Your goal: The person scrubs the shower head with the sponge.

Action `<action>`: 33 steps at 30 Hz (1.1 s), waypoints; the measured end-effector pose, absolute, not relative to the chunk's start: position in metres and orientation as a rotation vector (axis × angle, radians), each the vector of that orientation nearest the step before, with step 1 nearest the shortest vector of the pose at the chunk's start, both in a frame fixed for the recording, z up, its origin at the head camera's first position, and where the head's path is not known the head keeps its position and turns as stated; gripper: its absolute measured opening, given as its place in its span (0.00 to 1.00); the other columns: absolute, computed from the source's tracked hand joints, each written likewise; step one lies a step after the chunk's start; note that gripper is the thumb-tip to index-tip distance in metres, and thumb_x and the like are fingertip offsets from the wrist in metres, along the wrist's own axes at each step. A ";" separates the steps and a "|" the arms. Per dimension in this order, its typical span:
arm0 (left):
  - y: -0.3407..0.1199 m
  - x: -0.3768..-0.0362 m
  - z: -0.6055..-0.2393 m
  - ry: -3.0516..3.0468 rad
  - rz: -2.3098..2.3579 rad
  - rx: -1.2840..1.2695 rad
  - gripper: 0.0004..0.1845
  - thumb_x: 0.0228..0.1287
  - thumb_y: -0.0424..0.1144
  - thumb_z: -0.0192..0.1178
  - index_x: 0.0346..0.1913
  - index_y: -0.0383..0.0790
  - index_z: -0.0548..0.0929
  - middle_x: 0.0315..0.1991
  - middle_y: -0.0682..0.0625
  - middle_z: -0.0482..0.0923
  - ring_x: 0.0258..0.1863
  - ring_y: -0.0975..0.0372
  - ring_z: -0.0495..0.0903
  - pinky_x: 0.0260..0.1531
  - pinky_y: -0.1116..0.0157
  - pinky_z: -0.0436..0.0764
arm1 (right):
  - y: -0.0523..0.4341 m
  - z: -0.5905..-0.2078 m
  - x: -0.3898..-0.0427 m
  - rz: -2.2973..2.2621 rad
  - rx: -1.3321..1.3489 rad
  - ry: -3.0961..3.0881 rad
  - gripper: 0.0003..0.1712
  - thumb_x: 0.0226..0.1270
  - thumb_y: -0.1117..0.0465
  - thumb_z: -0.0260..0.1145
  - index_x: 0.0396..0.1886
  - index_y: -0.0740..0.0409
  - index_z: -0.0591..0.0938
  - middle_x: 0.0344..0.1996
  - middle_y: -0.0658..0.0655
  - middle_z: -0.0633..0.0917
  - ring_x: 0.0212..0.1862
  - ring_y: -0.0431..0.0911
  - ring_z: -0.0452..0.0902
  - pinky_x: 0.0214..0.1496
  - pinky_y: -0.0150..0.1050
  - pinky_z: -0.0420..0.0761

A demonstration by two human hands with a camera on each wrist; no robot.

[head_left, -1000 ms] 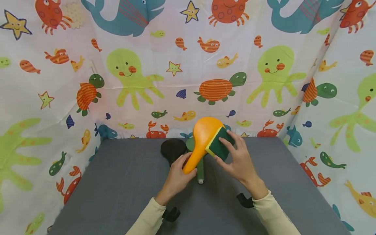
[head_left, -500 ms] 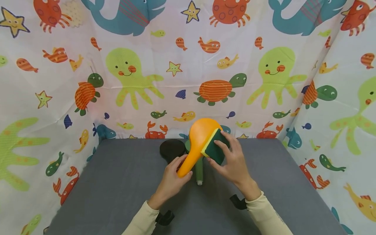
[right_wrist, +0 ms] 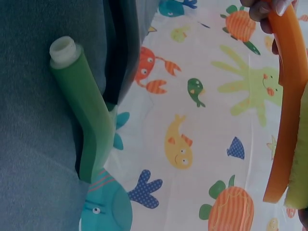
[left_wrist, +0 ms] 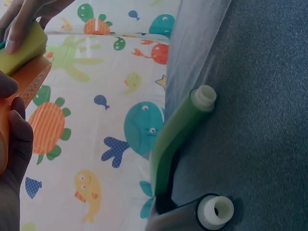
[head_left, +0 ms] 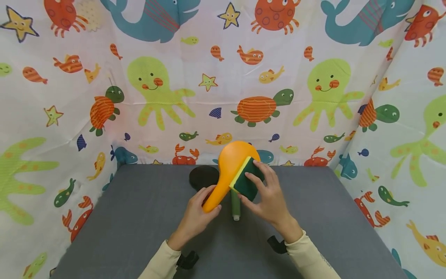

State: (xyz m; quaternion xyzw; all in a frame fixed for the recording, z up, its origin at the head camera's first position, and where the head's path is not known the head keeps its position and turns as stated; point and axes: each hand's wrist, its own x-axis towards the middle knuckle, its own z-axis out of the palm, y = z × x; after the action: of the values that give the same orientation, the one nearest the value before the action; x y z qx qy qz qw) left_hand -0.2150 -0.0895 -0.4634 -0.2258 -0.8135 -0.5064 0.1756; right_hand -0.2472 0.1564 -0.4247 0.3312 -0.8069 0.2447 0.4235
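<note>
Plainly, the relation that seemed to matter was the slant of the orange shower head (head_left: 230, 164), which was held up between the two hands with its long axis running from near left to far right. Its handle pointed near and left, toward the person, and its rounded head lay far and right, up against the printed curtain (head_left: 205, 128) as the head camera saw it. The left hand (head_left: 193, 215) gripped the near end of the handle, thumb on the right side and fingers on the left, so it was the hand closest to that end. The right hand (head_left: 273, 201) was the nearer one to the rounded head and held a sponge (head_left: 245, 182), its fingers bent over the dark green face and its thumb at the near edge. The sponge's yellow layer touched the right side of the shower head, its visible edge slanting much as the handle did. The hands themselves were apart, with the tool and sponge between them. Below and beyond, a green shower head (head_left: 235, 205) lay on the table (head_left: 146, 217), handle toward the near side, and a black shower head (head_left: 203, 178) lay just left of it.
</note>
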 end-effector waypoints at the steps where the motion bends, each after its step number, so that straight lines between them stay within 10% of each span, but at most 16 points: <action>1: -0.090 -0.215 -0.464 -2.304 -1.429 -0.641 0.31 0.57 0.36 0.70 0.65 0.45 0.74 0.42 0.52 0.77 0.33 0.65 0.72 0.34 0.69 0.76 | 0.155 -0.425 -0.247 0.613 0.831 -2.017 0.36 0.65 0.32 0.57 0.58 0.53 0.78 0.68 0.64 0.69 0.66 0.61 0.65 0.60 0.63 0.73; 33: -0.094 -0.209 -0.461 -2.330 -1.522 -0.610 0.30 0.59 0.37 0.70 0.65 0.51 0.74 0.43 0.56 0.76 0.34 0.63 0.74 0.35 0.69 0.78 | 0.154 -0.425 -0.248 0.691 0.790 -1.976 0.35 0.64 0.33 0.59 0.57 0.55 0.79 0.67 0.64 0.71 0.68 0.61 0.65 0.57 0.64 0.76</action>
State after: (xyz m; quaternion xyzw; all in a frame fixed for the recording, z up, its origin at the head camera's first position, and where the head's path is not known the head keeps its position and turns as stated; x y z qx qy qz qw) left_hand -0.2087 -0.0936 -0.4608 -0.2119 -0.8090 -0.5286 0.1457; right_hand -0.2476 0.1539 -0.4248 0.3175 -0.7944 0.2779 0.4369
